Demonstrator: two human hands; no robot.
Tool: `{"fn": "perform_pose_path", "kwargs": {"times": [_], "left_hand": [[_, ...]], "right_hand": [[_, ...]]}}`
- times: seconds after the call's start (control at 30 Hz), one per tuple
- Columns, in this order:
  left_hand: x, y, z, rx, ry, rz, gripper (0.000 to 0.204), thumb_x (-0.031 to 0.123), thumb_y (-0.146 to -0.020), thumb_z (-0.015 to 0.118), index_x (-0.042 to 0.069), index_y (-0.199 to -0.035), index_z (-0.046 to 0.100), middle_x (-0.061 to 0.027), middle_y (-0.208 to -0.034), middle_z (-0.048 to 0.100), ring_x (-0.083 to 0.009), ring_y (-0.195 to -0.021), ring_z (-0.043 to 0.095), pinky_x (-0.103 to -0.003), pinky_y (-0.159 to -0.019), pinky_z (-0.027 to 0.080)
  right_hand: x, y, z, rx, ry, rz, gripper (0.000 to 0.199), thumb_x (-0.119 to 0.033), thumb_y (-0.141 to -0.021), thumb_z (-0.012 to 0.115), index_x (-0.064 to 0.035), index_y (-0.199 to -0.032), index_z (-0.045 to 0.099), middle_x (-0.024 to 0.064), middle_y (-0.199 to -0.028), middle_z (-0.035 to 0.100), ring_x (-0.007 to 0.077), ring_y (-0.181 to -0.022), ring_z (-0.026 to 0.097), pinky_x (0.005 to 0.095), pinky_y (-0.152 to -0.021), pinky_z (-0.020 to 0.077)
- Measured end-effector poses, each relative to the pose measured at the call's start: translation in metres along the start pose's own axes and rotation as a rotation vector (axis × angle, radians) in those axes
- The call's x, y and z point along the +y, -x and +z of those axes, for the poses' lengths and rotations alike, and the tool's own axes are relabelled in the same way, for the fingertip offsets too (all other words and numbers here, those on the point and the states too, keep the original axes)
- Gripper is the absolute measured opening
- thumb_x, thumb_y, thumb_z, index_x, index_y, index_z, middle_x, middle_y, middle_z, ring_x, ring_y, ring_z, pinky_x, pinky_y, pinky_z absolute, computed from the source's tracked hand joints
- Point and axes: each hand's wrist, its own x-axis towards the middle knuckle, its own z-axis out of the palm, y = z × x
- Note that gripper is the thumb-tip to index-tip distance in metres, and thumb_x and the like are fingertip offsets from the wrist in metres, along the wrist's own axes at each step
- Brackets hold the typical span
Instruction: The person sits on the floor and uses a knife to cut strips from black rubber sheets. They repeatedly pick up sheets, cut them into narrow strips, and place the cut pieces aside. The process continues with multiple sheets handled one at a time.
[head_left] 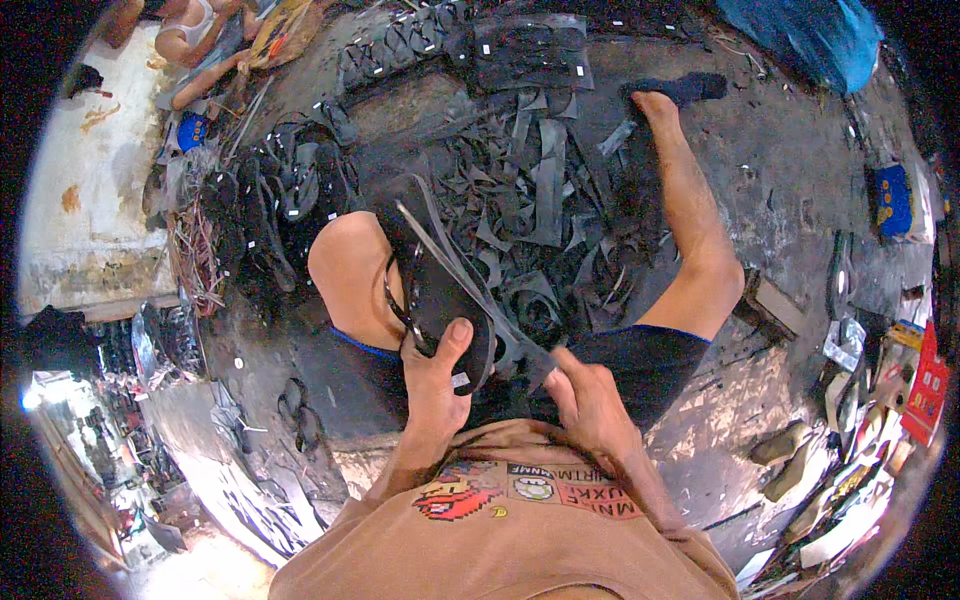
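Note:
My left hand (436, 385) grips a black sandal (440, 300) by its heel end, thumb pressed on the footbed and the strap on its left side. The sandal points away from me between my knees. Close to its right edge, my right hand (590, 400) is closed on a dark, flat strip (540, 368). This strip runs up along the sole's edge; I cannot tell where it ends or whether it is joined to the sole. A white label (461, 380) shows near the sandal's heel.
Black rubber offcuts (550, 180) lie heaped on the floor between my legs. Several black sandals (290, 200) are piled at the left, with more in rows (530, 50) at the far side. A wooden block (770, 305) sits by my right knee. Another person (195, 40) is at the far left.

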Motion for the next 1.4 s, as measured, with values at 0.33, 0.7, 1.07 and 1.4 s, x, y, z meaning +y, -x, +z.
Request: {"fn": "perform_pose_path", "kwargs": {"times": [0.33,0.7,1.07,1.4], "left_hand": [[0.011,0.004,-0.003,0.009,-0.01,-0.087,0.051,0.036,-0.089,0.08,0.009,-0.125,0.057,-0.0058,-0.099,0.067,-0.0212,-0.08,0.068,-0.033,-0.064,0.058],[0.011,0.0,0.013,-0.38,-0.87,0.268,0.12,0.032,-0.061,0.103,-0.008,-0.152,0.035,-0.0186,-0.137,0.06,-0.0295,-0.13,0.057,-0.041,-0.115,0.04],[0.08,-0.03,-0.002,-0.308,-0.234,-0.07,0.041,0.045,-0.105,0.06,0.006,-0.118,0.067,-0.0045,-0.098,0.074,-0.0168,-0.077,0.07,-0.03,-0.07,0.056],[0.05,-0.027,-0.024,-0.277,-0.143,-0.031,0.042,0.043,-0.104,0.065,0.009,-0.128,0.063,0.0021,-0.113,0.067,-0.0091,-0.099,0.063,-0.027,-0.09,0.05]], "right_hand": [[-0.027,-0.148,0.018,0.263,0.009,-0.264,0.029,-0.038,-0.108,0.051,-0.0095,-0.105,0.054,0.0254,-0.077,0.067,0.0502,-0.077,0.065,0.0599,-0.066,0.0489],[-0.055,-0.154,-0.034,0.46,-0.595,-0.159,0.03,-0.029,-0.096,0.078,-0.0004,-0.1,0.072,-0.0014,-0.077,0.067,0.0049,-0.071,0.054,0.027,-0.065,0.047],[-0.026,0.008,-0.024,0.21,-0.097,-0.136,0.027,-0.026,-0.107,0.051,-0.004,-0.117,0.063,0.0147,-0.071,0.062,0.0263,-0.061,0.063,0.038,-0.058,0.0482],[-0.001,0.052,0.009,0.124,0.079,-0.006,0.034,-0.037,-0.105,0.054,-0.0038,-0.106,0.061,0.0218,-0.073,0.06,0.0441,-0.066,0.062,0.0466,-0.062,0.0488]]}}
